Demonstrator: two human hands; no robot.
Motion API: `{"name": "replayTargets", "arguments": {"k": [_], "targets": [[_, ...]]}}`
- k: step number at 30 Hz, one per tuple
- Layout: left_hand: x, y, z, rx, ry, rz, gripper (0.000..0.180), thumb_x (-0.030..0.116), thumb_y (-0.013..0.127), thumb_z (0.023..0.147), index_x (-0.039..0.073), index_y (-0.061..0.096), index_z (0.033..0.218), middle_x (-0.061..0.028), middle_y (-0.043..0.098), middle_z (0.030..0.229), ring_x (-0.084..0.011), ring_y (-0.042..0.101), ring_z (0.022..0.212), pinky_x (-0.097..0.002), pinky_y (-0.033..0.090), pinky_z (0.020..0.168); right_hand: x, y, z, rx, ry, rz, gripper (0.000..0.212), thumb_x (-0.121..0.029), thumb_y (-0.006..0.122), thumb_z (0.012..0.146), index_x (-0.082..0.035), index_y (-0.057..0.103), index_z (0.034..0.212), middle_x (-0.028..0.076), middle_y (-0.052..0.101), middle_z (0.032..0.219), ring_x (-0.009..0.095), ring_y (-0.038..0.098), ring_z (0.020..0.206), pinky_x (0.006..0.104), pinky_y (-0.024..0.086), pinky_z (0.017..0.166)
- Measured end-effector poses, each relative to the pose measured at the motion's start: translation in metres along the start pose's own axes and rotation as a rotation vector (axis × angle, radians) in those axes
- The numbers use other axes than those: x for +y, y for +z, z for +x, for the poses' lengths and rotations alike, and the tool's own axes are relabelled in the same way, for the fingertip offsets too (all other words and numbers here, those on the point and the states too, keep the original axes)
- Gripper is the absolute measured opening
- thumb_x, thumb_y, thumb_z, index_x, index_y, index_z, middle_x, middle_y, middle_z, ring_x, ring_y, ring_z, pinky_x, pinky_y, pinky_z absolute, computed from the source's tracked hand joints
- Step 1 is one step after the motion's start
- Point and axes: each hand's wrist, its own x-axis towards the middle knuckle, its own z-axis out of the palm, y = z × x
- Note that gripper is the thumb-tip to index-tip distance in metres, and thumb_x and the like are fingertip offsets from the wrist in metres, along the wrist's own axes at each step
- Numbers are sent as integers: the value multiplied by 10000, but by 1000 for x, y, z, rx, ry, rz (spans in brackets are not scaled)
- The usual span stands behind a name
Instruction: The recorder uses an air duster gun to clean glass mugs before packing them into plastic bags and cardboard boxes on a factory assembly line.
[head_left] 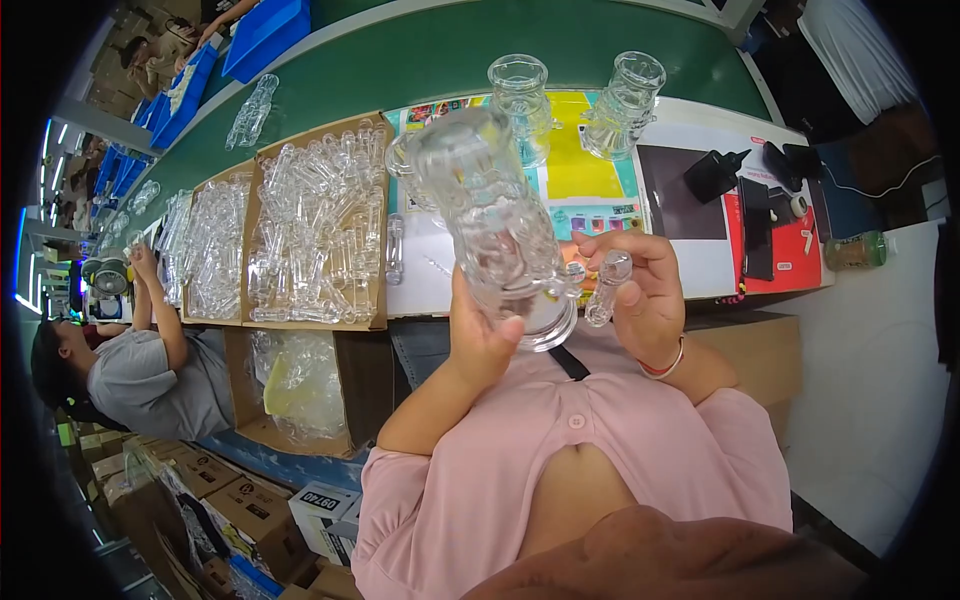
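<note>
A large clear glass vessel (495, 225) with a wavy body and a flared round base is tilted in front of my chest. My left hand (476, 335) is wrapped round its lower part near the base. In my right hand (650, 300) a small clear glass tube with a rounded end (606, 295) is pinched between fingers and thumb, close beside the vessel's lower side. Whether the two glass pieces touch cannot be made out. Beyond my hands, two similar glass vessels stand upright, one in the middle (520, 105) and another to the right (622, 110). Another glass piece is partly hidden behind the held vessel.
Cardboard trays (383, 250) heaped with small glass tubes lie to the left. On the right are a black nozzle bottle (712, 178), a phone (757, 228) and a jar (856, 251). A box with plastic bags (290, 440) sits below the table. A co-worker (150, 375) sits at the left.
</note>
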Motion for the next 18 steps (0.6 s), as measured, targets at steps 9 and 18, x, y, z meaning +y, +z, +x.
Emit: {"name": "replayTargets", "arguments": {"k": [9, 18], "targets": [[5, 8, -2, 76, 208, 166, 951, 279, 819, 550, 2, 202, 1219, -148, 359, 1151, -251, 436, 1088, -374, 394, 893, 7, -8, 2, -138, -144, -92, 326, -130, 556, 844, -36, 430, 1130, 115, 504, 1033, 224, 493, 1021, 473, 238, 1020], [-1, 3, -5, -63, -36, 162, 910, 294, 850, 500, -11, 357, 1202, -150, 515, 1109, -221, 530, 992, -364, 444, 842, -4, -33, 10, -253, -450, -430, 366, -254, 575, 837, -69, 458, 1130, 113, 537, 1078, 263, 494, 1024, 477, 272, 983]]}}
